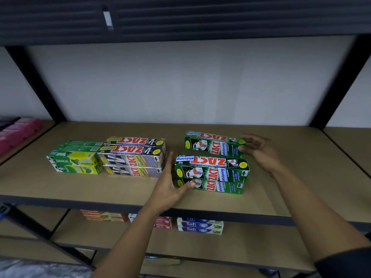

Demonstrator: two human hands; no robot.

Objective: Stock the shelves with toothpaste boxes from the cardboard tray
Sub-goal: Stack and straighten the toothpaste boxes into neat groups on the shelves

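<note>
On the brown shelf (281,197), Darlie boxes (76,161) and silver Zact Smokers boxes (132,157) already sit left of the green Zact Whitening stack (212,173), which the left hand (166,189) presses with straight fingers, while the right hand (261,151) holds another green box (212,145) just behind it with curled fingers, and the tray is out of sight.

Person's body in view: two arms and two hands only.

Left hand (168,189): slender fingers; a pale nail shows on the thumb.

Left forearm (128,241): bare along all of its visible length, down to the lower frame edge; slim, smooth outline.

Right hand (259,151): fingers partly blurred, nail detail not legible.

Right forearm (313,213): bare from the wrist up to the sleeve.

Sleeve (347,263): seen only in the lower right corner. Dark cloth, near black with a bluish cast, plain surface, its edge running straight across the arm. Fabric type cannot be told.
</note>
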